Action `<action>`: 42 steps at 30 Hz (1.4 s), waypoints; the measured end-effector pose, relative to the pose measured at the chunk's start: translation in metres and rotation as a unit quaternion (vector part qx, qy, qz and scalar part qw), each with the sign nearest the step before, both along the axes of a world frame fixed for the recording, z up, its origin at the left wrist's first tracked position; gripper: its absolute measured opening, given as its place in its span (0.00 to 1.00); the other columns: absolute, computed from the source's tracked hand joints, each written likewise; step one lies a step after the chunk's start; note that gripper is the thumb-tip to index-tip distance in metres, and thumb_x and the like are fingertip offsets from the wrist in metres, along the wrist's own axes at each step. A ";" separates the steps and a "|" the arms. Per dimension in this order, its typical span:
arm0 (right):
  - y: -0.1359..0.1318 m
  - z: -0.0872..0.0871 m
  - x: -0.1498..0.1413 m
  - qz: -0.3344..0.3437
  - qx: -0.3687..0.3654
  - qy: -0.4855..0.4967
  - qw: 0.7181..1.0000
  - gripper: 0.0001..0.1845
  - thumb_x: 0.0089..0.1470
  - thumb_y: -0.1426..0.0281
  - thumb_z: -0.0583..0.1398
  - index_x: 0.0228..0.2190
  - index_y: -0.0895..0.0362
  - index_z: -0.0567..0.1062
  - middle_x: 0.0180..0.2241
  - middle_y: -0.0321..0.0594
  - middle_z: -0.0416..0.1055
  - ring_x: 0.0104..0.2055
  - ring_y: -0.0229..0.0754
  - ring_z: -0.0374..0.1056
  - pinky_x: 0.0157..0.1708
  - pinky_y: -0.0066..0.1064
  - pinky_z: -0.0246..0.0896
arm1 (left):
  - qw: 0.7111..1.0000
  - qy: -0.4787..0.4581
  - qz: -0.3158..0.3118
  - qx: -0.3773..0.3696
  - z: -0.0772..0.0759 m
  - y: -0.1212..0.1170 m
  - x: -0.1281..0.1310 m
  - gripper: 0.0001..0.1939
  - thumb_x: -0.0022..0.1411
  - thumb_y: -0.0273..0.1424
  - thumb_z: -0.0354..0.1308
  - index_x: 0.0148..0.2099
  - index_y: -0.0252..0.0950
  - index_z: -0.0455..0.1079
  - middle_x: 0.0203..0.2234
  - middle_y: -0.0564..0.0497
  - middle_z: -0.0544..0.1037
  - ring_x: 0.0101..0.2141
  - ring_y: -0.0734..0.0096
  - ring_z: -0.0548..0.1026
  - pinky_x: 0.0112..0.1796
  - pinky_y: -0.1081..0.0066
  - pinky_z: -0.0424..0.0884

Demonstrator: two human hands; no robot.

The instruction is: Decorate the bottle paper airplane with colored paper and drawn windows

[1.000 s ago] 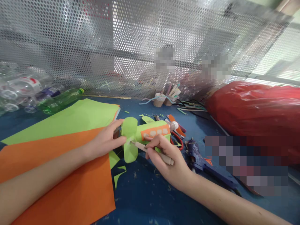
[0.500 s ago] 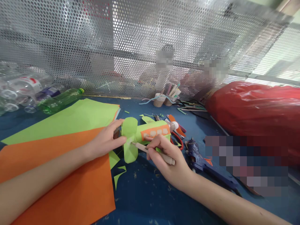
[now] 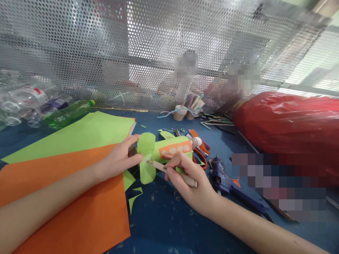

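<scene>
A green paper craft model (image 3: pixel 159 151) with an orange strip of white dots lies on the blue table (image 3: pixel 164 218). My left hand (image 3: pixel 120 158) is closed on the model's left end, thumb pressed on its green propeller-like piece (image 3: pixel 146 158). My right hand (image 3: pixel 190 181) grips a beige stick-like tool (image 3: pixel 172 173) like a pen. The tool's tip touches the centre of the green piece.
Large orange paper (image 3: pixel 71 208) and green paper (image 3: pixel 79 135) lie at left. Plastic bottles (image 3: pixel 63 113) sit at far left. A blue glue gun (image 3: pixel 225 181), red-handled scissors (image 3: pixel 199 158), cups of sticks (image 3: pixel 186 112) and a red plastic bag (image 3: pixel 288 123) lie to the right. A perforated metal screen stands behind.
</scene>
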State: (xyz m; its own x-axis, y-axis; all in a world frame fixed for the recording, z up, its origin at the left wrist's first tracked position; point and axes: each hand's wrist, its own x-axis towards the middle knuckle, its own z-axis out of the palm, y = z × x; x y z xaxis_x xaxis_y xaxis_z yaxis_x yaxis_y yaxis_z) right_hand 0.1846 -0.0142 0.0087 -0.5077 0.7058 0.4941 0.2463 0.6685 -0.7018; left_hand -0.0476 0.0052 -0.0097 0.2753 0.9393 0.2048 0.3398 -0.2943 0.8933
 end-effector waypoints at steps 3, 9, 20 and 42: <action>0.000 0.000 0.000 -0.002 -0.002 0.003 1.000 0.07 0.60 0.75 0.53 0.29 0.53 0.64 0.26 0.33 0.67 0.27 0.35 0.62 0.31 0.31 0.59 | 1.000 -0.001 0.004 -0.004 0.001 0.000 0.001 0.20 0.59 0.35 0.55 0.53 0.39 0.64 0.50 0.45 0.75 0.48 0.54 0.75 0.46 0.58 0.73; -0.001 -0.001 0.001 0.003 0.007 -0.005 1.000 0.07 0.60 0.75 0.54 0.30 0.53 0.65 0.27 0.34 0.68 0.28 0.35 0.63 0.32 0.31 0.60 | 1.000 -0.002 0.000 -0.002 -0.001 0.001 0.000 0.20 0.60 0.34 0.55 0.55 0.39 0.64 0.51 0.44 0.75 0.50 0.53 0.74 0.47 0.57 0.72; -0.002 0.001 0.000 -0.003 0.013 -0.015 1.000 0.07 0.60 0.75 0.54 0.30 0.54 0.66 0.25 0.34 0.69 0.27 0.35 0.63 0.31 0.30 0.61 | 1.000 -0.002 0.002 -0.007 0.002 -0.002 0.001 0.19 0.59 0.36 0.55 0.53 0.39 0.64 0.52 0.44 0.74 0.50 0.53 0.74 0.48 0.57 0.72; -0.001 -0.002 0.001 -0.012 -0.006 0.003 1.000 0.07 0.60 0.74 0.54 0.29 0.53 0.65 0.25 0.34 0.68 0.27 0.35 0.64 0.30 0.31 0.60 | 1.000 -0.004 -0.008 -0.002 0.000 0.000 0.000 0.20 0.60 0.36 0.55 0.54 0.39 0.63 0.53 0.43 0.73 0.52 0.54 0.72 0.50 0.56 0.70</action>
